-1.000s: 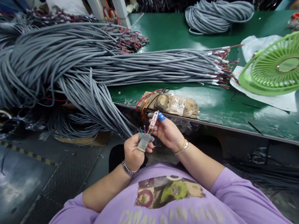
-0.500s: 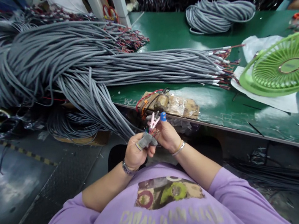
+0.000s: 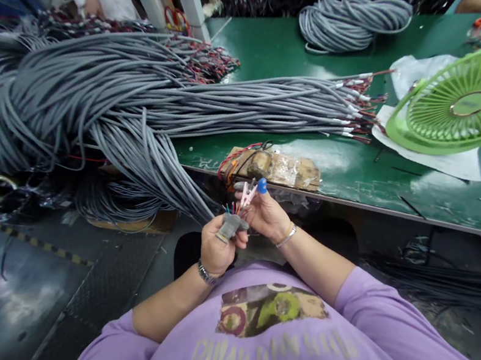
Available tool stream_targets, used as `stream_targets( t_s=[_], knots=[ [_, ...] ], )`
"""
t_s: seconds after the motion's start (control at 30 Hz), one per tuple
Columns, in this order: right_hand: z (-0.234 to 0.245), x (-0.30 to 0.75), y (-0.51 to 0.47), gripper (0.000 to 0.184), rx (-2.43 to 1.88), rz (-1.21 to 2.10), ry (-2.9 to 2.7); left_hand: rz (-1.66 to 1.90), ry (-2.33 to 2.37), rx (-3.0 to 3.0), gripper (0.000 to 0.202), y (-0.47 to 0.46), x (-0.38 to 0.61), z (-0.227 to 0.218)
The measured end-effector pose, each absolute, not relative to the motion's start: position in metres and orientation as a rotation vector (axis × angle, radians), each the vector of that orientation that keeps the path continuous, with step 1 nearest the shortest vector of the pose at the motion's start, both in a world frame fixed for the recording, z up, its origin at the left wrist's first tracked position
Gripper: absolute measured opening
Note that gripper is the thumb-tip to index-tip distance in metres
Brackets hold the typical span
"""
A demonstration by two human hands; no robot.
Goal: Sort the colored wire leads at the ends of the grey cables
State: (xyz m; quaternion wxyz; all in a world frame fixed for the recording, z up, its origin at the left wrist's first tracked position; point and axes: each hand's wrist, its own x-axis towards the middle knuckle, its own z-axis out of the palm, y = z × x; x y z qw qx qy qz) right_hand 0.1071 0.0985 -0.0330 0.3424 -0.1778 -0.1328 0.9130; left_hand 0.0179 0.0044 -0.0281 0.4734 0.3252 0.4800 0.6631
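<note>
My left hand (image 3: 216, 244) is closed around the end of a grey cable (image 3: 182, 191), its taped thumb pressed on the sheath, and thin coloured wires (image 3: 235, 208) fan out above it. My right hand (image 3: 266, 212) holds a small pink cutting tool (image 3: 246, 194) with its jaws open at those wires; a blue cap covers one fingertip. Both hands sit just below the front edge of the green table (image 3: 361, 182), above my lap.
A big bundle of grey cables (image 3: 112, 89) spills from the table's left side down to the floor. A taped block with red wires (image 3: 271, 167) lies on the table edge. A green fan (image 3: 468, 102) and another cable coil (image 3: 349, 22) sit farther back. Another person stands far left.
The pink tool's jaws have opened and it has come down closer to the wire ends. My left hand turned the cable end slightly. The view shifted a little.
</note>
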Motion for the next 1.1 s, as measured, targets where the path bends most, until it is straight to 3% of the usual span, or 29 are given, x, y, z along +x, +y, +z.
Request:
stream_targets(
  t_s=[0.47, 0.8, 1.1],
  knots=[
    [-0.028, 0.099, 0.1, 0.045, -0.587, 2.206, -0.374, 1.574, 1.332, 0.883, 0.029, 0.007, 0.019, -0.034],
    [-0.024, 0.109, 0.095, 0.056, -0.493, 2.345, -0.403, 1.661, 1.291, 0.964, 0.021, 0.001, 0.016, -0.037],
    [-0.026, 0.12, 0.094, 0.03, -0.513, 2.33, -0.481, 1.639, 1.365, 1.072, 0.021, -0.002, 0.008, -0.035]
  ],
)
